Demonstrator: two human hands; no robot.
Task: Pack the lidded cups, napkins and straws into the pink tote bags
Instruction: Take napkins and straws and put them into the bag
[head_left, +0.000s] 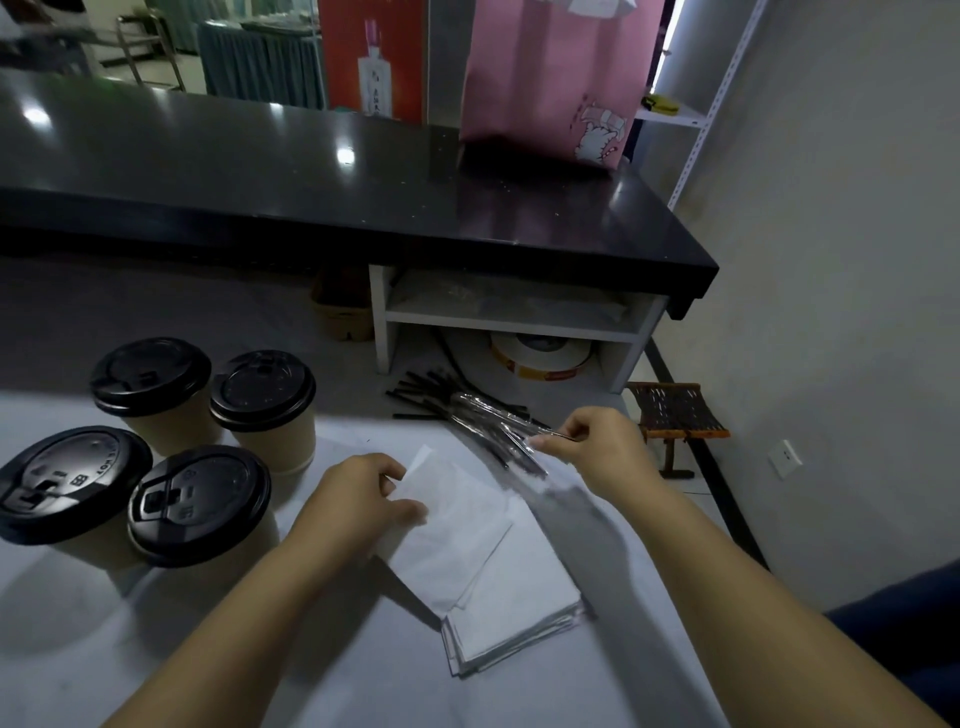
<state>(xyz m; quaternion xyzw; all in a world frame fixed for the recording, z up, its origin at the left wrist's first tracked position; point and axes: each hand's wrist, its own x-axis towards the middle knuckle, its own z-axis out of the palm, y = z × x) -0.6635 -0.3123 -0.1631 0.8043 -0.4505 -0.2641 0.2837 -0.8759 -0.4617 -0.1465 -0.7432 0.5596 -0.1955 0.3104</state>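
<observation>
Several kraft paper cups with black lids (200, 499) stand at the left of the white table (218, 665). A stack of white napkins (514, 613) lies in the middle. My left hand (363, 499) pinches the top napkin (457, 514) by its far corner, lifting that edge. Black straws in clear wrappers (467, 415) lie in a loose pile beyond the napkins. My right hand (592, 441) pinches the end of one wrapped straw at the pile's right side. A pink tote bag (550, 88) stands upright on the black counter, far from both hands.
The black counter (311, 171) runs across the back, raised above the table. Under it a white shelf (509, 317) shelters a roll of tape (540, 358). A small wooden stool (675, 410) stands on the floor at right. A white wall closes the right side.
</observation>
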